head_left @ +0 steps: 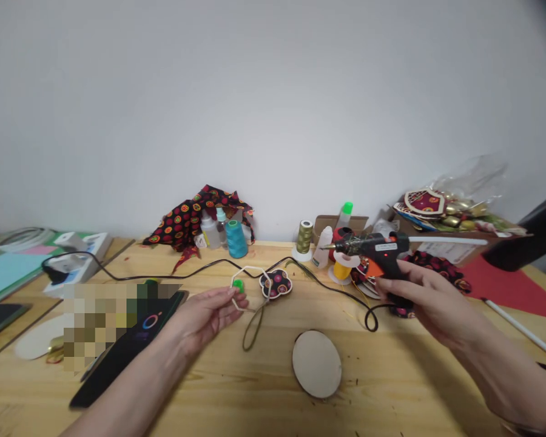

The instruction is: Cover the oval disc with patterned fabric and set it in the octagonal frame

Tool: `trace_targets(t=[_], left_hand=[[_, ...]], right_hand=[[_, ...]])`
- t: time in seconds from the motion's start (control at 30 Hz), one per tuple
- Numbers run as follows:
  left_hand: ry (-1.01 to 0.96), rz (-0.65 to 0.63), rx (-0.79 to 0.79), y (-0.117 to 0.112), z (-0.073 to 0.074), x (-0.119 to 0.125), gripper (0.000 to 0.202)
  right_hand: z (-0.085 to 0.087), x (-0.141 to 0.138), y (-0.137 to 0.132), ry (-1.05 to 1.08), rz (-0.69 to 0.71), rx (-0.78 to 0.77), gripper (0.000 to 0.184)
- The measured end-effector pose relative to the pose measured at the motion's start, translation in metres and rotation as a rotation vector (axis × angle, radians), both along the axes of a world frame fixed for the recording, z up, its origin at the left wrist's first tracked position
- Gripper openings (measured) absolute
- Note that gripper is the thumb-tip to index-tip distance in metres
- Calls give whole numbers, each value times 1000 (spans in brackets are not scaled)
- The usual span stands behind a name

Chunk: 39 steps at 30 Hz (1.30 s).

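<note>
My right hand is closed round the grip of a black glue gun, held above the wooden table with its nozzle pointing left; a white glue stick juts out of its back. My left hand pinches a thin wooden hexagon frame, held just above the table. A small flower-shaped piece covered in dotted fabric lies right beside the frame, with a loop of olive cord trailing toward me. The gun's black cable runs across the table behind both.
A wooden oval disc lies near the front. Thread spools, glue bottles and patterned fabric stand along the wall. A phone lies at left, a power strip beyond it, and a box of decorations at right.
</note>
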<state>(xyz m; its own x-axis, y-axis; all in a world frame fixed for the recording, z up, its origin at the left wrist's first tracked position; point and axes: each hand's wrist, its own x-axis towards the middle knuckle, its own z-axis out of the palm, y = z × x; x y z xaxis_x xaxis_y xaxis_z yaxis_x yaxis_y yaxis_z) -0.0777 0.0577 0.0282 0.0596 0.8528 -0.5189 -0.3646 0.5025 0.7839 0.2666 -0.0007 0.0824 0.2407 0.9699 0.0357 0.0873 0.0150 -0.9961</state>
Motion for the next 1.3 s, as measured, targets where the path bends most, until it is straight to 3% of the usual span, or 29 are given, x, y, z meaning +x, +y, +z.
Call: trace_targets(t=[0.1,0.23,0.37,0.5,0.63,0.77,1.0,1.3], left_hand=[[0,40,18,9,-5,1,22],[21,71,37,19,-4,2,22],[36,47,63,13,9,14,19],[34,-7,130,0,24,42,13],[30,-12,137,-8,24,67,12],[3,-17,78,-10,19,82,13],[-50,-4,66,-15,14,102,16],[-79,-35,89,-28,-1,108,8]], right_hand=[[-1,-13,4,184,134,-34,26],[-2,-26,10,303,149,-43,31],[-8,-34,15,263,202,-9,33],[-13,-36,17,169,304,33,29],[-16,-36,15,64,345,54,27],[-20,-42,10,102,272,75,36],[-39,-62,12,242,-72,146,27],[-47,-69,11,157,-126,57,25]])
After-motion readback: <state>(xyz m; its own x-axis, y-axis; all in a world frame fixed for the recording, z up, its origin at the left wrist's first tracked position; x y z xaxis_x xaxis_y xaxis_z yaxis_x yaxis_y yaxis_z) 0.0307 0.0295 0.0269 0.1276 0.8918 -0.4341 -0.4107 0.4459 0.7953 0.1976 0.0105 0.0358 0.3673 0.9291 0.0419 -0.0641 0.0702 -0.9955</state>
